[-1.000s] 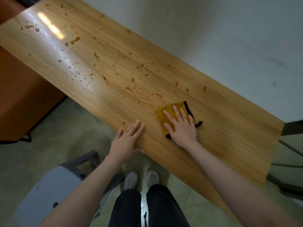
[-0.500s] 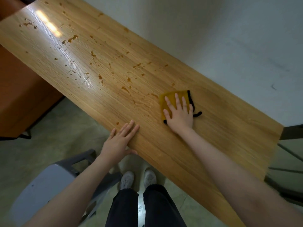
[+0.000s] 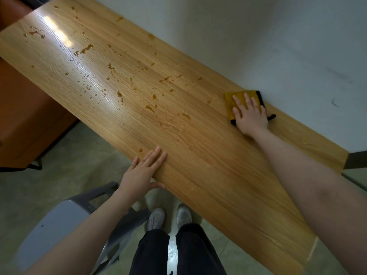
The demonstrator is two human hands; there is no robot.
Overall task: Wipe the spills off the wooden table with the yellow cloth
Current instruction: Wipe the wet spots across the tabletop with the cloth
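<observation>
A long wooden table (image 3: 208, 175) runs from upper left to lower right against a pale wall. Amber spills (image 3: 151, 109) dot its left and middle parts. The yellow cloth (image 3: 231, 102), edged in black, lies flat at the table's far edge by the wall. My right hand (image 3: 250, 114) presses down on it with fingers spread, covering most of it. My left hand (image 3: 145, 171) rests flat on the table's near edge, fingers together, holding nothing.
A grey plastic chair (image 3: 65, 221) stands on the floor at lower left, close to my legs and white shoes (image 3: 156, 217). A reddish-brown cabinet (image 3: 21, 120) sits left of the table. The wall (image 3: 258, 36) borders the table's far side.
My right hand has slid the cloth away from me, from the table's middle to its far edge by the wall. The left hand has stayed on the near edge.
</observation>
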